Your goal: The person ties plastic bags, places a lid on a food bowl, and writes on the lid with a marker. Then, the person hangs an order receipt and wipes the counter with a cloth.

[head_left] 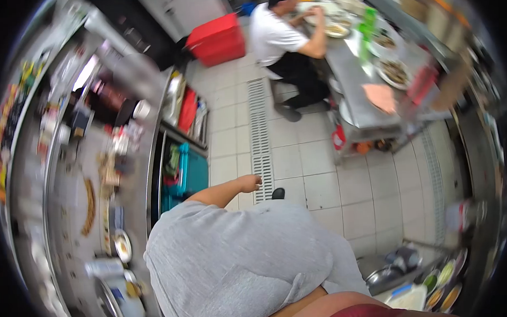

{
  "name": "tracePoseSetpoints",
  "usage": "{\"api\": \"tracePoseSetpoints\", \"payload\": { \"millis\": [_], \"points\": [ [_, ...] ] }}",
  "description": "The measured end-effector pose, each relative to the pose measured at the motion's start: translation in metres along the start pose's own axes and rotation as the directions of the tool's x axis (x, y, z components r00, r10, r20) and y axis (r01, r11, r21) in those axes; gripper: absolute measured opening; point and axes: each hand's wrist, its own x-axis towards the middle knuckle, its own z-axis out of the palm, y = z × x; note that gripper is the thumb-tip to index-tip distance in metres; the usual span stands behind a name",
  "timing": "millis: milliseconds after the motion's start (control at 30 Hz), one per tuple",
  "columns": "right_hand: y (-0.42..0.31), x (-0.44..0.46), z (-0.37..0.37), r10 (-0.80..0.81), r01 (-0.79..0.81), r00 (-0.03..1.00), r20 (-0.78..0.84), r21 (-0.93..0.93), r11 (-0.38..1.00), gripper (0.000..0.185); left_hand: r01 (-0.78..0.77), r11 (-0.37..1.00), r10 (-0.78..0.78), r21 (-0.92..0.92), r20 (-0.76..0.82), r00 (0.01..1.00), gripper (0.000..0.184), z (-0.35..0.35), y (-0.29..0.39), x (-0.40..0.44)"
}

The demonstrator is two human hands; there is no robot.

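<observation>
My left hand (250, 184) hangs beside my grey-sleeved body over the tiled floor (225, 159), close to the slotted drain cover (258, 119). Its fingers look loosely curled, and I see nothing sticking out of them. Just right of it, the dark tip of a shoe (278, 194) shows on the tiles. My right hand is out of view. A grey shirt (234, 260) fills the lower middle.
A person in a white T-shirt (271, 35) leans over plates on a steel table (348, 79). A red box (216, 39) stands behind. Along the left runs a counter with shelves and a teal crate (193, 169). Food containers (447, 272) stand at lower right.
</observation>
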Motion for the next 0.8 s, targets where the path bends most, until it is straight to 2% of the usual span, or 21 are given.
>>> {"api": "tracePoseSetpoints", "payload": {
  "millis": [67, 133, 167, 233, 267, 300, 333, 367, 400, 433, 467, 500, 533, 567, 600, 667, 700, 733, 767, 800],
  "points": [
    [-0.071, 0.02, -0.011, -0.179, 0.183, 0.982, 0.052, -0.095, 0.978, 0.032, 0.069, 0.991, -0.076, -0.115, -0.06, 0.995, 0.032, 0.002, -0.035, -0.019],
    [-0.134, 0.033, -0.014, -0.31, 0.331, 0.942, 0.13, -0.204, 0.921, 0.033, 0.188, 0.981, -0.179, 0.056, -0.139, 0.974, 0.031, 0.003, -0.069, -0.033],
    [-0.17, 0.04, -0.017, -0.366, 0.403, 0.914, 0.177, -0.269, 0.875, 0.033, 0.2, 0.98, -0.196, 0.019, -0.142, 0.97, 0.031, 0.001, -0.091, -0.034],
    [-0.224, 0.049, -0.025, -0.442, 0.532, 0.847, 0.297, -0.431, 0.729, 0.034, 0.334, 0.937, -0.349, -0.101, -0.273, 0.897, 0.039, 0.005, -0.135, -0.039],
    [-0.254, 0.056, -0.027, -0.47, 0.593, 0.804, 0.363, -0.53, 0.606, 0.035, 0.342, 0.93, -0.365, -0.13, -0.253, 0.896, 0.039, 0.005, -0.152, -0.039],
    [-0.285, 0.058, -0.027, -0.491, 0.646, 0.758, 0.429, -0.598, 0.474, 0.035, 0.345, 0.888, -0.437, -0.305, -0.323, 0.84, 0.041, -0.005, -0.172, -0.039],
    [-0.319, 0.061, -0.027, -0.514, 0.665, 0.732, 0.447, -0.634, 0.395, 0.035, 0.324, 0.821, -0.518, -0.47, -0.375, 0.769, 0.042, -0.016, -0.184, -0.038],
    [-0.358, 0.063, -0.025, -0.543, 0.676, 0.71, 0.448, -0.651, 0.347, 0.036, 0.33, 0.806, -0.534, -0.491, -0.362, 0.765, 0.042, -0.026, -0.194, -0.037],
    [-0.398, 0.061, -0.022, -0.567, 0.68, 0.704, 0.427, -0.635, 0.367, 0.036, 0.325, 0.786, -0.579, -0.527, -0.441, 0.686, 0.041, -0.041, -0.198, -0.039],
    [-0.437, 0.053, -0.01, -0.591, 0.685, 0.723, 0.357, -0.478, 0.549, 0.035, 0.321, 0.767, -0.62, -0.556, -0.512, 0.595, 0.04, -0.054, -0.205, -0.04],
    [-0.476, 0.045, 0.001, -0.612, 0.674, 0.738, 0.284, -0.264, 0.69, 0.034, 0.333, 0.735, -0.664, -0.59, -0.529, 0.528, 0.037, -0.063, -0.212, -0.037],
    [-0.514, 0.041, 0.014, -0.629, 0.649, 0.748, 0.211, -0.035, 0.76, 0.033, 0.344, 0.722, -0.679, -0.6, -0.518, 0.521, 0.037, -0.07, -0.217, -0.037],
    [-0.552, 0.02, 0.023, -0.631, 0.61, 0.759, 0.159, 0.164, 0.775, 0.032, 0.342, 0.703, -0.705, -0.624, -0.548, 0.449, 0.035, -0.08, -0.223, -0.037],
    [-0.585, 0.017, 0.038, -0.669, 0.643, 0.709, 0.222, 0.186, 0.743, 0.031, 0.335, 0.684, -0.727, -0.647, -0.576, 0.373, 0.033, -0.087, -0.229, -0.034],
    [-0.616, 0.017, 0.054, -0.703, 0.671, 0.654, 0.281, 0.213, 0.71, 0.031, 0.339, 0.675, -0.737, -0.655, -0.57, 0.364, 0.033, -0.091, -0.235, -0.032],
    [-0.675, -0.03, 0.063, -0.741, 0.78, 0.594, 0.313, 0.003, 0.626, 0.03, 0.364, 0.632, -0.775, -0.684, -0.556, 0.299, 0.029, -0.089, -0.251, -0.024],
    [-0.692, -0.034, 0.082, -0.76, 0.838, 0.534, 0.371, -0.116, 0.533, 0.029, 0.363, 0.674, -0.738, -0.644, -0.61, 0.289, 0.027, -0.075, -0.266, -0.016],
    [-0.721, -0.022, 0.102, -0.781, 0.877, 0.48, 0.4, -0.216, 0.429, 0.028, 0.399, 0.694, -0.708, -0.599, -0.668, 0.229, 0.027, -0.054, -0.286, -0.003],
    [-0.742, -0.041, 0.1, -0.797, 0.923, 0.383, 0.467, -0.162, 0.349, 0.028, 0.381, 0.686, -0.724, -0.62, -0.636, 0.267, 0.027, -0.052, -0.292, 0.002],
    [-0.752, -0.018, 0.133, -0.819, 0.94, 0.34, 0.462, -0.175, 0.292, 0.025, 0.407, 0.614, -0.787, -0.676, -0.562, 0.253, 0.029, -0.063, -0.288, 0.004]
  ]
}}
